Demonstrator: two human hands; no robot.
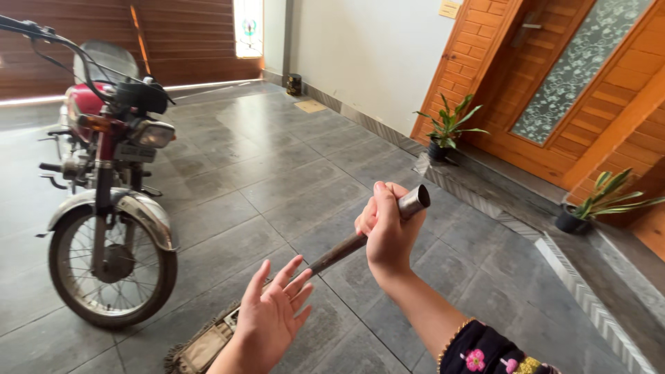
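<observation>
The broom handle (pixel 367 235) is a dull grey metal tube, hollow at its open end, with a worn, faintly shiny finish. The broom head (pixel 204 346) looks like frayed, fibrous cloth. The floor (pixel 277 173) is matt grey stone tile. The motorcycle (pixel 104 180) shows glossy red paint and chromed mudguard; the door (pixel 547 76) is varnished wood with frosted patterned glass

Right hand (pixel 388 232) clasping broom handle (pixel 377 232), left hand (pixel 271 315) spread open, motorcycle (pixel 107 180) nearby

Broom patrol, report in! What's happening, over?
Right hand gripping long metal broom handle near its top. Left hand open, empty. Red motorcycle parked nearby, left.
</observation>
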